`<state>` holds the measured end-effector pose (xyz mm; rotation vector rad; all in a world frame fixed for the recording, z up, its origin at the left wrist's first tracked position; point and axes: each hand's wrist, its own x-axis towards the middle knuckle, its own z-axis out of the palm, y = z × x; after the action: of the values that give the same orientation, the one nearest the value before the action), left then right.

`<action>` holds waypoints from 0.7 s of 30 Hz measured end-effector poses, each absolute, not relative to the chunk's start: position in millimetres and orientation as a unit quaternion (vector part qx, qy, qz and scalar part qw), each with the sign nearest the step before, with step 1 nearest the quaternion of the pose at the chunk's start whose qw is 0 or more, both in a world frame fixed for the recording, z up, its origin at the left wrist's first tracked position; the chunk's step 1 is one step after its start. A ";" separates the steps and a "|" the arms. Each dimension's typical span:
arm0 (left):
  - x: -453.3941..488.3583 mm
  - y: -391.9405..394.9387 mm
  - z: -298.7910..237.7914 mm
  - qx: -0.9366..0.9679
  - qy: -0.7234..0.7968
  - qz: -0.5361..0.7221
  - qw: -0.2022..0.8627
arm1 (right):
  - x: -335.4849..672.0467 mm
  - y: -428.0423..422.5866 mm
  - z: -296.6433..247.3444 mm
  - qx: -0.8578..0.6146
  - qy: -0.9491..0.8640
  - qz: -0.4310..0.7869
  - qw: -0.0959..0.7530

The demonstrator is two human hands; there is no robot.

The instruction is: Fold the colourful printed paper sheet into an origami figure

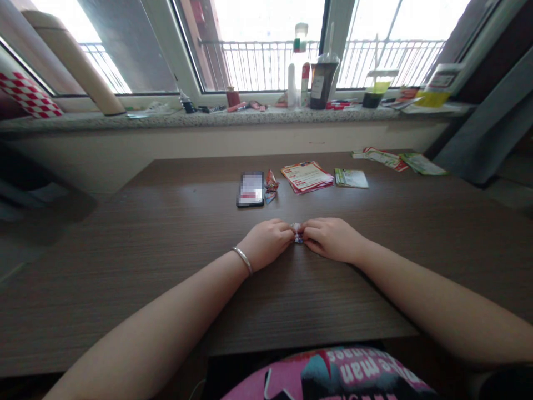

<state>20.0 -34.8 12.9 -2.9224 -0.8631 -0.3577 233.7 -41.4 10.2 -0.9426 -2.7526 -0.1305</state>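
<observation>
Both hands meet low over the table, pinching a small crumpled white-and-blue wrapper (pixel 297 234) between them. The fingers of my left hand (pixel 270 240) close on its left side; a silver bangle circles that wrist. My right hand (pixel 332 238) grips the right side with its fingers curled together. Most of the wrapper is hidden behind the fingertips, and what it contains, if anything, cannot be made out. Just beyond the hands lie a phone (pixel 250 190) with a blurred lit screen and a twisted red-and-blue wrapper (pixel 271 186) beside it.
The brown table (pixel 166 239) carries stacked red-edged cards (pixel 308 176), a green-and-white packet (pixel 352 178) and several leaflets (pixel 387 158) at the back right. Behind it, the stone windowsill (pixel 250 118) holds a dark lidded cup (pixel 323 83), bottles and small items.
</observation>
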 end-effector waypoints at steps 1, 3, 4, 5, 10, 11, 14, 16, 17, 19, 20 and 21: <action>20.6 -35.0 13.5 -0.952 -0.284 -0.111 0.043 | 233.1 -41.3 10.0 -0.323 -0.938 -0.047 0.116; 21.6 -35.4 14.3 -0.951 -0.288 -0.105 0.048 | 231.7 -41.2 9.5 -0.322 -0.938 -0.053 0.119; 22.0 -35.6 14.6 -0.950 -0.291 -0.104 0.049 | 231.2 -41.2 9.3 -0.320 -0.938 -0.055 0.121; 22.3 -35.8 14.9 -0.949 -0.294 -0.104 0.049 | 230.8 -41.2 9.0 -0.318 -0.938 -0.058 0.123; 23.2 -37.5 15.4 -0.944 -0.306 -0.112 0.044 | 230.0 -40.9 8.9 -0.311 -0.939 -0.070 0.125; 23.4 -37.9 15.3 -0.944 -0.307 -0.114 0.044 | 229.7 -40.7 9.1 -0.309 -0.940 -0.071 0.125; 24.1 -38.9 15.2 -0.940 -0.311 -0.125 0.058 | 228.4 -40.3 10.0 -0.300 -0.942 -0.072 0.130; 24.5 -39.3 15.1 -0.938 -0.315 -0.128 0.072 | 227.6 -40.7 10.6 -0.303 -0.941 -0.077 0.130; 24.7 -39.3 15.1 -0.937 -0.315 -0.126 0.076 | 227.2 -41.1 10.7 -0.308 -0.939 -0.080 0.128; 24.7 -38.9 14.9 -0.938 -0.315 -0.123 0.077 | 226.9 -41.9 10.8 -0.318 -0.936 -0.083 0.123; 24.6 -38.5 14.7 -0.938 -0.314 -0.124 0.076 | 226.8 -42.3 10.7 -0.322 -0.935 -0.083 0.122; 24.5 -38.0 14.4 -0.938 -0.313 -0.125 0.074 | 226.8 -42.5 10.6 -0.323 -0.935 -0.082 0.121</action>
<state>24.5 -38.0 14.4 -2.8165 -0.9404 -0.3743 226.8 -42.5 10.6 -0.9423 -2.7306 -0.2385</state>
